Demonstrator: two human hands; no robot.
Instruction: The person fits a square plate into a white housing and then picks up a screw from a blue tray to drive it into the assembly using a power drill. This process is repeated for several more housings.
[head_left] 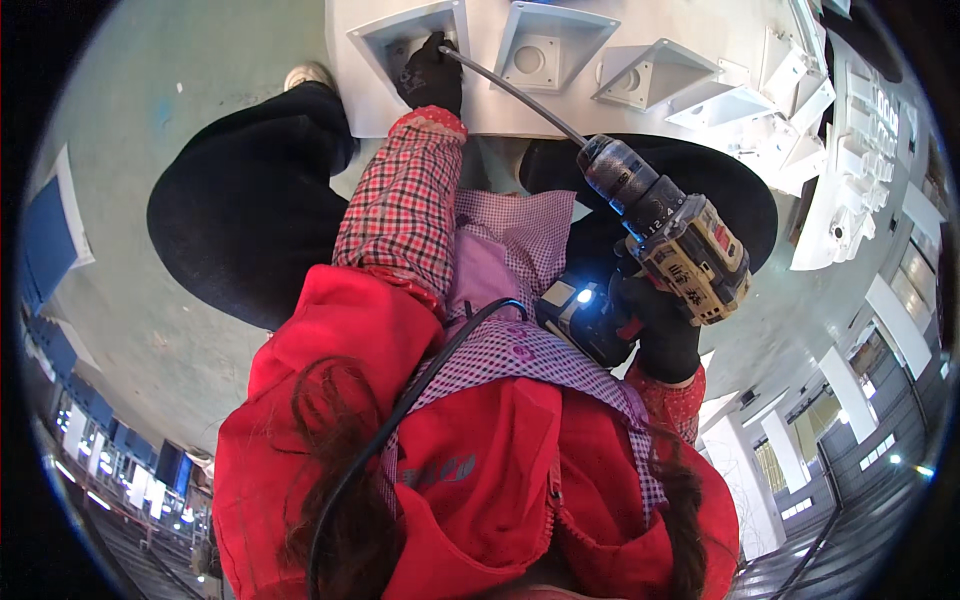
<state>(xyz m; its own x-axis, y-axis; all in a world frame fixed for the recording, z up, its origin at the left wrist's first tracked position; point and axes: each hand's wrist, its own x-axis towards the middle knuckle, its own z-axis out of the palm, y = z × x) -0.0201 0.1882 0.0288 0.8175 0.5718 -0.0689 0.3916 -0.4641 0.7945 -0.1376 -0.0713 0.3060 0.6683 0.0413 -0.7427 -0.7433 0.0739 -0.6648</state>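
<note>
My right hand (660, 325), in a black glove, grips the handle of a cordless drill (690, 255) with a tan and black body and a lit blue-white light near its base. From its chuck a long thin bit (515, 95) reaches up and left. The bit's tip meets the fingers of my left hand (432, 75), also black-gloved and closed. Whatever those fingers pinch is hidden. That hand lies over the open inside of a white angled bracket (376, 38) on a white board (480, 122).
More white brackets (545, 45) with round holes stand in a row to the right. Several white parts are heaped (800, 110) at the far right. My knees flank the board's near edge. A black cable (375, 440) runs down across my red jacket.
</note>
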